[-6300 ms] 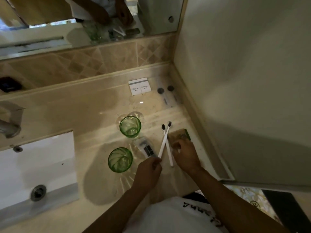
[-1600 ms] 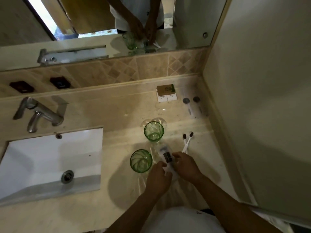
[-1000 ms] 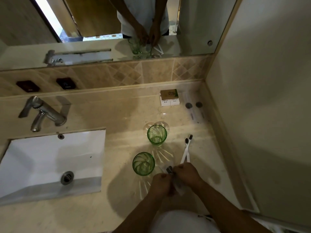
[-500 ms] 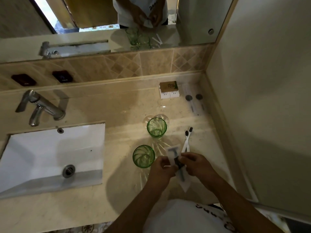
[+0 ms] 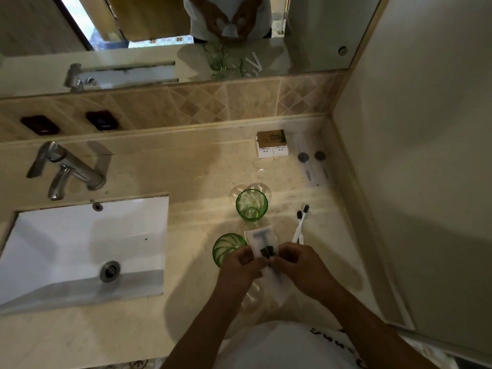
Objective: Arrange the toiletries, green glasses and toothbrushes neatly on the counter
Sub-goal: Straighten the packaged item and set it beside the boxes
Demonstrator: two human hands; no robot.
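Note:
A clear plastic packet with a razor inside (image 5: 262, 239) is held above the counter by both hands: my left hand (image 5: 241, 265) grips its left side and my right hand (image 5: 298, 262) pinches its right side. One green glass (image 5: 251, 205) stands upright farther back, and a second green glass (image 5: 226, 249) stands just left of my left hand. Two white toothbrushes (image 5: 300, 222) lie side by side on the counter to the right, bristles pointing away. Small toiletry boxes (image 5: 271, 143) are stacked by the back wall, with two wrapped items (image 5: 311, 163) beside them.
A white sink (image 5: 85, 251) with a metal tap (image 5: 66, 169) takes up the left of the beige counter (image 5: 186, 169). A mirror (image 5: 159, 35) runs along the back, and a wall (image 5: 412, 155) closes off the right side.
Both hands picked the packet up from the counter between the glasses and toothbrushes and now hold it raised, its razor end pointing away. The glasses and toothbrushes have stayed put.

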